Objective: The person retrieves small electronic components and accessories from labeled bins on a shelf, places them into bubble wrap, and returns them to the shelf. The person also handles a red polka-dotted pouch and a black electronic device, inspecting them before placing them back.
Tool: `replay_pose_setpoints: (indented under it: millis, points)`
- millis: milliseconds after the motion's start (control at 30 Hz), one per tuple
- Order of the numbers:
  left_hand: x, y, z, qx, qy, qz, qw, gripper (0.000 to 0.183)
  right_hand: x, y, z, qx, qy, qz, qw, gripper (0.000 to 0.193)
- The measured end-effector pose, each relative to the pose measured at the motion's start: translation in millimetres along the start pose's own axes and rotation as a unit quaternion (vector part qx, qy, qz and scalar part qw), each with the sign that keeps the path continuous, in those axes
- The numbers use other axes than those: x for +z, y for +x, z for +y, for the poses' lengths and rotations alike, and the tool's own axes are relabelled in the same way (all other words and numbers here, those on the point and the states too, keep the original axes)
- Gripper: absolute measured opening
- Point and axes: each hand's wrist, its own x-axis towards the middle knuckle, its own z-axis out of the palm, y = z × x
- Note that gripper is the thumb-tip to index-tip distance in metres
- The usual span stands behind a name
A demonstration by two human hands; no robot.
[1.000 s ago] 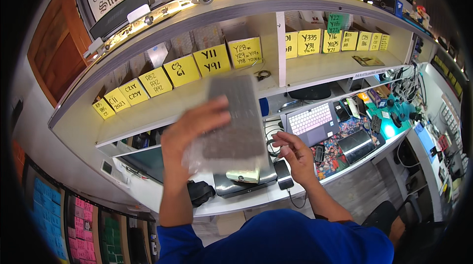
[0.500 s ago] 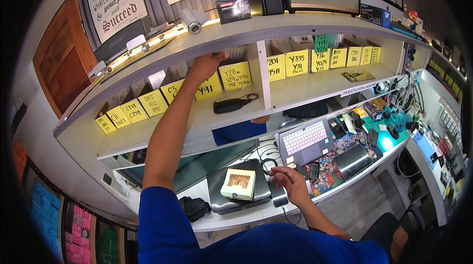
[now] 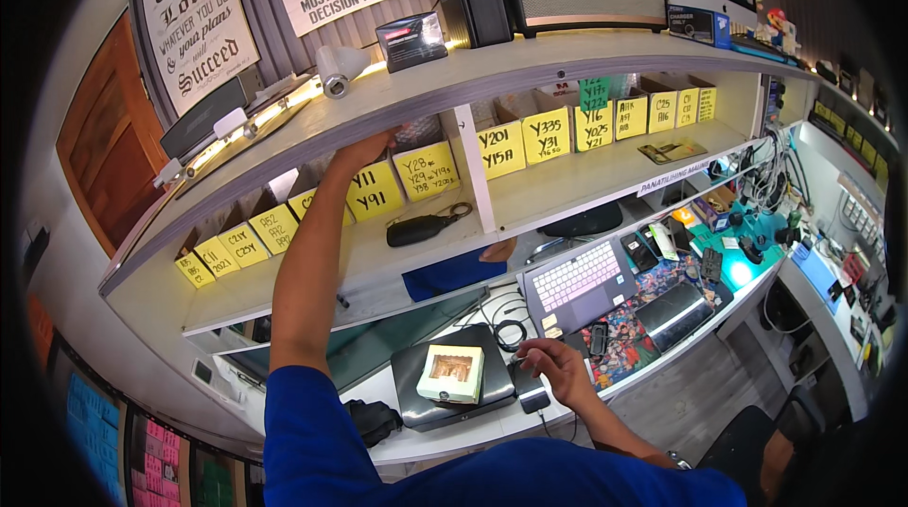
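Observation:
My left arm stretches up to the shelf, and my left hand [image 3: 367, 149] is at the top of the yellow-fronted storage boxes. Its fingertips pass behind the upper shelf edge, beside a yellow-labelled box [image 3: 426, 172] with clear plastic packaging [image 3: 417, 133] showing inside. What those fingers touch is hidden. Lower down, my right hand [image 3: 560, 371] hovers over the desk with loosely bent fingers and nothing visible in them. A black phone-like device [image 3: 530, 388] with a cable lies just left of it. A small cream box with a window [image 3: 450, 374] sits on a black case [image 3: 409, 394].
A black key pouch [image 3: 419, 230] lies on the shelf before the boxes. More yellow-fronted boxes [image 3: 547, 135] stand right of the white divider [image 3: 475, 166]. An open laptop [image 3: 579, 285] sits on the desk, with cables and phones nearby. The shelf top overhangs the boxes.
The view has shifted, so shelf and boxes sit further left and lower. My left hand stays up by the boxes, its fingers more hidden. My right hand stays over the desk.

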Motion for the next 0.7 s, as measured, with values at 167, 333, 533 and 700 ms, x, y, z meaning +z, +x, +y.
replay_pose_setpoints:
  millis: [167, 333, 533, 700]
  points:
    - [-4, 58, -127, 0.076, 0.155, 0.105, 0.979, 0.050, 14, 4, 0, 0.016, -0.005, -0.045, 0.999, 0.032]
    - [29, 40, -14, 0.081, 0.192, 0.124, 0.970, 0.062, 8, -1, 1, 0.024, -0.013, -0.012, 1.000, 0.030]
    - [0, 2, 36, 0.045, 0.288, 0.112, 0.950, 0.074, 25, -6, -7, 0.025, 0.000, -0.046, 0.999, 0.033]
    - [-30, -87, 70, 0.064, 0.257, 0.106, 0.958, 0.055, 35, -12, 0, 0.009, -0.033, -0.034, 0.999, 0.034]
